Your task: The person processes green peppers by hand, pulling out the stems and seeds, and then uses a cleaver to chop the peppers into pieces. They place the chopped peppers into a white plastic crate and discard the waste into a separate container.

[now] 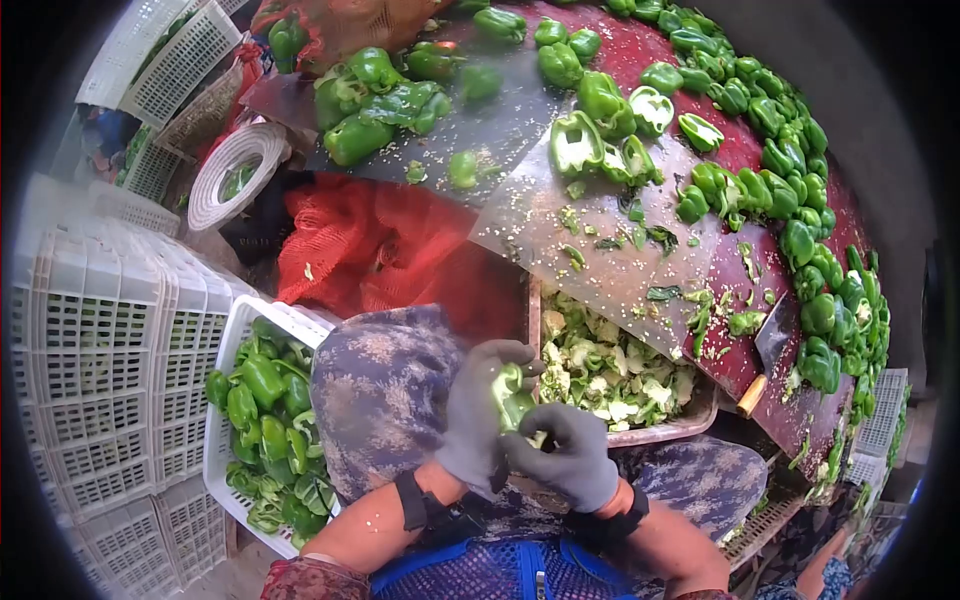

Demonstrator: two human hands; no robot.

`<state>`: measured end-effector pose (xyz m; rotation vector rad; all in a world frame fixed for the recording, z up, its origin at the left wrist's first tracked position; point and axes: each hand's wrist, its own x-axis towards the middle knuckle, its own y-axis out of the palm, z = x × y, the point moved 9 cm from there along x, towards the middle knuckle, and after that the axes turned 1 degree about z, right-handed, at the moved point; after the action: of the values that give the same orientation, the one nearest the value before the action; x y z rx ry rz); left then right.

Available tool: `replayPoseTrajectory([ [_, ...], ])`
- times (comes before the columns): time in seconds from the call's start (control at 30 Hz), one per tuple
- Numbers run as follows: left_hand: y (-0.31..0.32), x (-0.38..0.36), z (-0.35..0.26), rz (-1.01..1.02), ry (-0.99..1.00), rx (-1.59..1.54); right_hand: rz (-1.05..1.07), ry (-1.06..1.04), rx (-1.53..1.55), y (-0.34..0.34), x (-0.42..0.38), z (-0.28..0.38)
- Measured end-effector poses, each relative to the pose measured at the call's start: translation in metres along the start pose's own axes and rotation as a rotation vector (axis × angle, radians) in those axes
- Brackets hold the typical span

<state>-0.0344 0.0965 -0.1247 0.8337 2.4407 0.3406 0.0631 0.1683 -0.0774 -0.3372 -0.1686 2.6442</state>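
Note:
In grey gloves, both my hands meet over my lap. My left hand (482, 412) is wrapped round a green bell pepper (512, 402), held upright with part of its side showing. The fingers of my right hand (572, 456) are curled in against the pepper's lower end, with a small pale bit by the fingertips. Just beyond my right hand sits a tray (660, 433) heaped with pale cores and green scraps (610, 370). To the left stands a white crate (222, 440) filled with green peppers (265, 385).
A seed-strewn table (515, 215) carries whole and cut peppers (577, 145). Near its right edge lies a wooden-handled knife (765, 365). Red mesh sacks (370, 250) lie ahead of my knee. White crates (95, 350) are stacked at left. Another person's arm (825, 565) shows lower right.

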Motion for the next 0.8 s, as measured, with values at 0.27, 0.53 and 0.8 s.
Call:
replayPoseTrajectory([
  [0.27, 0.021, 0.000, 0.006, 0.230, -0.101, -0.131, -0.413, 0.454, 0.442, -0.057, -0.008, -0.057],
  [0.53, 0.015, -0.009, -0.021, 0.202, 0.211, 0.534, -0.282, 0.506, 0.478, -0.022, 0.011, -0.051],
  [0.8, 0.009, -0.011, -0.010, 0.201, 0.218, 0.713, -0.218, 0.351, -0.056, -0.045, 0.013, -0.036],
])
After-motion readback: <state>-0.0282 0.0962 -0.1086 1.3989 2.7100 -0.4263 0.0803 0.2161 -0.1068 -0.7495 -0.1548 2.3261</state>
